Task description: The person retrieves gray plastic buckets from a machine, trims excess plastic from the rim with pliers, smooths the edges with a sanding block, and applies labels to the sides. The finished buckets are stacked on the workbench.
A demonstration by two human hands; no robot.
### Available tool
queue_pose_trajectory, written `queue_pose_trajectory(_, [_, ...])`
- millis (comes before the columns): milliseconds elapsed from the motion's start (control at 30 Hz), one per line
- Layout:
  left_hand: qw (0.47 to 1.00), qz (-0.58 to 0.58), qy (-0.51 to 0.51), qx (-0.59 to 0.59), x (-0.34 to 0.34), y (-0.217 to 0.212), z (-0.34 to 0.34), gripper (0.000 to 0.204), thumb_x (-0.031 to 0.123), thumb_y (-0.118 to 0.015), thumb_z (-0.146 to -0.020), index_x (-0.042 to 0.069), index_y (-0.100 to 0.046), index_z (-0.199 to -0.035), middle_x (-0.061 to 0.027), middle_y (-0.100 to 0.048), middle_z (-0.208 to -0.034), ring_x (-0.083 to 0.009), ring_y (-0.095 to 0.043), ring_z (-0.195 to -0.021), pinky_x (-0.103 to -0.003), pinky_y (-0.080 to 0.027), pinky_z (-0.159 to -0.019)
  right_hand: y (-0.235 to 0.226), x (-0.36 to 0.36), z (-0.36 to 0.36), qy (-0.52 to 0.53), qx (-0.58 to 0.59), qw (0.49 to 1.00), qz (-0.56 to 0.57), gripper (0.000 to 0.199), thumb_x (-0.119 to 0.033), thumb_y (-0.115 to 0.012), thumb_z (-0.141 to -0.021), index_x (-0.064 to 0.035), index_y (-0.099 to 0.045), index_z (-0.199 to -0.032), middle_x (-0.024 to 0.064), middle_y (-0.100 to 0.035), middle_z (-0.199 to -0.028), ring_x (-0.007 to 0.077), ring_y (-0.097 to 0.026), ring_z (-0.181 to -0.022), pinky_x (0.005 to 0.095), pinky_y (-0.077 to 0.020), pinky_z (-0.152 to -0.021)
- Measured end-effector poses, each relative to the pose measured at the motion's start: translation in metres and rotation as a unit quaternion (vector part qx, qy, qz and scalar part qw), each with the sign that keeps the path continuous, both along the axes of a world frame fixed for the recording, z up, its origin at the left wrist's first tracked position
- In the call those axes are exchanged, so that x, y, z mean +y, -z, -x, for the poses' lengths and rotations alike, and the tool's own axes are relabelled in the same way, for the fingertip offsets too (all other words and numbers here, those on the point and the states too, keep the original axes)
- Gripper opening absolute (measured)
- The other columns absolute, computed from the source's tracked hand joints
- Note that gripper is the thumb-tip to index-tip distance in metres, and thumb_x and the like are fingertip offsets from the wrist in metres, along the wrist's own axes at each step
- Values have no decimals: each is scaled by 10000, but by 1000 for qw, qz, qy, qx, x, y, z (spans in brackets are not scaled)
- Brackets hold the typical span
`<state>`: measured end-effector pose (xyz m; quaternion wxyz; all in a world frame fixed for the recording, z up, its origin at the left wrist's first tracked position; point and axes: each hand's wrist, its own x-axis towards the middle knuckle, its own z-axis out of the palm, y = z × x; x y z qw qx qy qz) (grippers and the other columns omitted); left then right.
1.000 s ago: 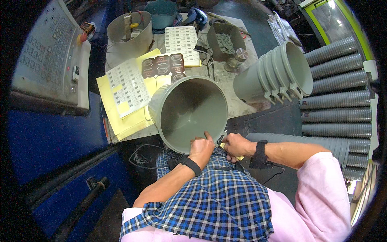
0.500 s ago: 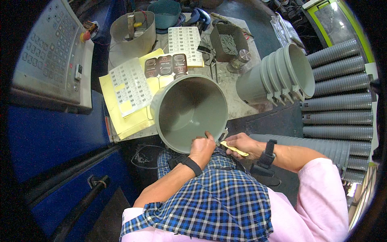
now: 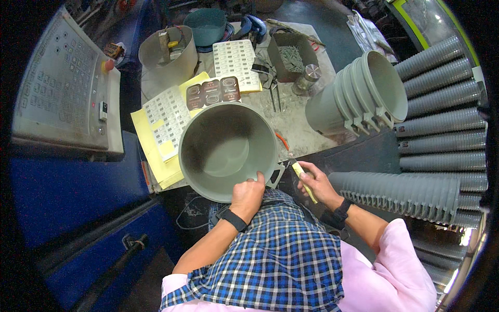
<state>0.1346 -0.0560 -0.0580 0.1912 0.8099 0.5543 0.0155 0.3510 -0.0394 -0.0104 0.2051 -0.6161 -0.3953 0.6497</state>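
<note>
At the bench edge in the head view, your left hand (image 3: pixel 248 195) grips the near rim of the grey bucket (image 3: pixel 227 150), which now sits more square-on to you than half a second ago, while your right hand (image 3: pixel 315 183) has drawn back from the rim to beside the bucket's lug, fingers closed around a yellow knife (image 3: pixel 303 180); I judge one trimming pass is just over. Count: one bucket in hand, one nested stack of buckets (image 3: pixel 364 99) on the bench, one knife, one control panel (image 3: pixel 62 88), several long stacks of pots (image 3: pixel 442 119) at right, too many to count exactly.
</note>
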Motion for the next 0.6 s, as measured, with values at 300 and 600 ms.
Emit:
queue_pose_trajectory(300, [1000,9,2,12,3,1,-2,370,81,-549,-740,27,-542,-1106,-124,-639,-699,-253,-650,-603,-344,-517,-499,-41,-3,14,-311,-287,866,-266,320,-174,-639,-783,-171,-613,-1102,124,-560,-807,318,-579,-757,400,-480,-673])
queue_pose_trajectory(600, [990,-32,-79,-116,4,-47,42,403,-4,-560,-657,132,-617,-1032,-98,-651,-780,-298,-631,-678,-403,-499,-544,-38,35,-1,-15,-39,996,-77,323,-139,-631,-838,-25,-555,-1131,16,-591,-906,95,-549,-800,258,-456,-702])
